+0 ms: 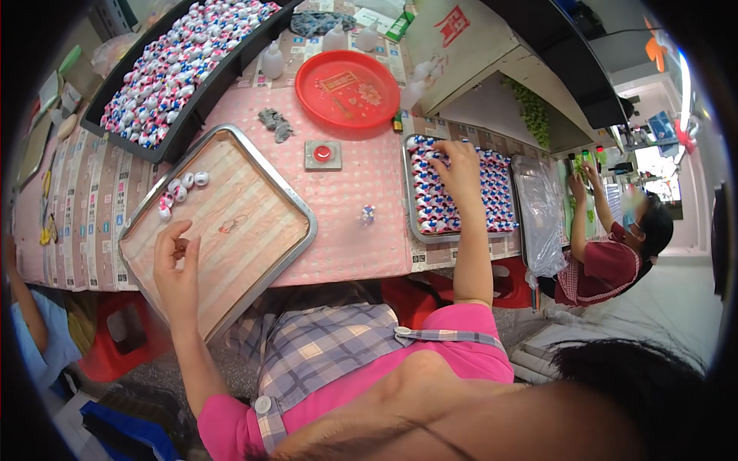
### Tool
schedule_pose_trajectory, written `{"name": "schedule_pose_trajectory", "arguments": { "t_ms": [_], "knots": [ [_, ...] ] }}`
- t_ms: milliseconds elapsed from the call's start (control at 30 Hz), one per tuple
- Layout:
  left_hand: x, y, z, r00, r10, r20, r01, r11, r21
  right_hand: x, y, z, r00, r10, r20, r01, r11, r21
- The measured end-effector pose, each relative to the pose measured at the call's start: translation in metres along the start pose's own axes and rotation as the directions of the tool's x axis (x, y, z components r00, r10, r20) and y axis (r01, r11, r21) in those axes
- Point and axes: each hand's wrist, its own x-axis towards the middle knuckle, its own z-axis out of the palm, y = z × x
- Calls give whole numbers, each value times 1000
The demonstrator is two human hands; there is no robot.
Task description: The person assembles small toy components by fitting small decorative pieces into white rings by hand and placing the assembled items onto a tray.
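Observation:
My left hand (177,265) hovers over the near side of a metal-rimmed tray (265,165) with a wooden-looking bottom. Its fingers are curled but apart, with nothing visible between them. Beyond the fingertips, several small round white pieces (187,180) with coloured marks lie loose in that tray. My right hand (461,173) reaches over a second metal tray (415,232), filled with close rows of small white, blue and red pieces (496,188). Thumb and fingers are bent down onto the rows at its far left part; whatever they grip is too small to make out.
A long black bin (201,106) heaped with similar pieces stands far left. Near the middle are a red round plate (347,91), a grey block with a red button (323,154), a grey rag (275,124) and a small cluster (368,214). At right, a co-worker (615,253) sits beyond a plastic-covered tray (540,207).

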Motion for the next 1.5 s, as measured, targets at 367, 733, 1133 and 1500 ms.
{"name": "schedule_pose_trajectory", "arguments": {
  "t_ms": [367,733,1133,1500],
  "knots": [
    [44,-7,-13,985,84,153,-120,963,243,-10,-75,3,848,-321,422,68,856,513],
    [76,-29,-11,977,183,112,-212,897,387,-14,-78,18,844,-348,408,159,889,430],
    [85,-27,31,904,372,210,-427,757,495,-11,-100,23,826,-107,554,-528,201,825],
    [-18,40,85,923,6,385,154,911,-383,-15,-147,27,843,-292,452,-413,189,891]
  ]
}}
